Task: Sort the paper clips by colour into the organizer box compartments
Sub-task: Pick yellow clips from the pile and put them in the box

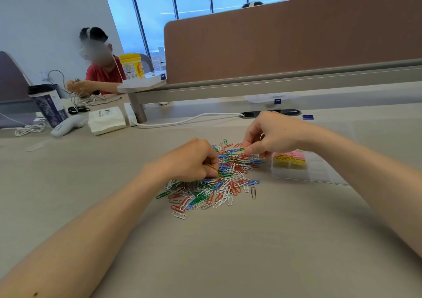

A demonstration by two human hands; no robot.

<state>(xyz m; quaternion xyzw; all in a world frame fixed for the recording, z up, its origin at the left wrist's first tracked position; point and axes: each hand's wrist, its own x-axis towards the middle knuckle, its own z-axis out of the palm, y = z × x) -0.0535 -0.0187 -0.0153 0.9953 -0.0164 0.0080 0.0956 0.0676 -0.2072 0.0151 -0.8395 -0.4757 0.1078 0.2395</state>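
A heap of mixed paper clips [219, 183] in red, blue, green, white and silver lies on the beige table. My left hand [191, 160] rests on the heap's left side and pinches a yellow clip [212, 167] between thumb and fingers. My right hand [269, 135] hovers over the heap's far right edge, its fingertips pinching a yellow clip [246, 148]. To the right stands a clear organizer box [319, 172]; its near-left compartment holds yellow clips [288, 161] and the one behind holds pink clips [293, 153].
A white cable [182, 120] runs across the table behind the heap. Farther left are a tissue pack [106, 119], a white handheld device [66, 126] and a dark cup [49, 106]. Another person sits at the far left. A brown divider [296, 42] closes off the back.
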